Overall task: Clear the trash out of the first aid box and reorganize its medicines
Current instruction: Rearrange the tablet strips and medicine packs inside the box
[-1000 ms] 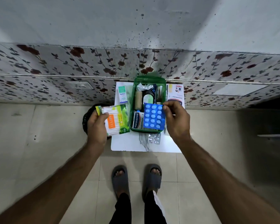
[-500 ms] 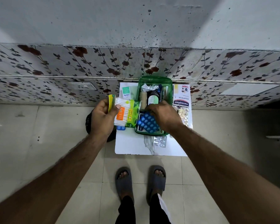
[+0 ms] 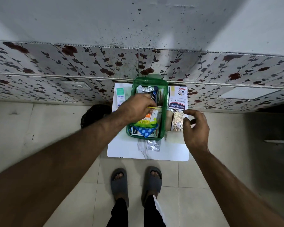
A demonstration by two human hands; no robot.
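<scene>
The green first aid box (image 3: 164, 128) stands on a small white table (image 3: 129, 149) against the wall. My left hand (image 3: 136, 108) reaches inside it, lying on the green cotton swab pack (image 3: 146, 121) and holding it. Under that pack lies the blue blister pack (image 3: 145, 131) on a Hansaplast box. My right hand (image 3: 195, 128) hovers to the right of the box, fingers apart and empty, just beside a gold pill strip (image 3: 178, 121). A crumpled foil piece (image 3: 143, 89) sits at the box's far end.
A Hansaplast waterproof pack (image 3: 178, 98) lies right of the box, an Optibex carton (image 3: 120, 96) left of it, a silver blister strip (image 3: 152, 145) in front. A dark bin (image 3: 95, 114) stands on the floor at the table's left. My sandalled feet (image 3: 136, 181) are close to the table.
My left hand carried the cotton swab pack from the left side into the box. My right hand let go of the blue blister pack in the box and moved right to the gold strip.
</scene>
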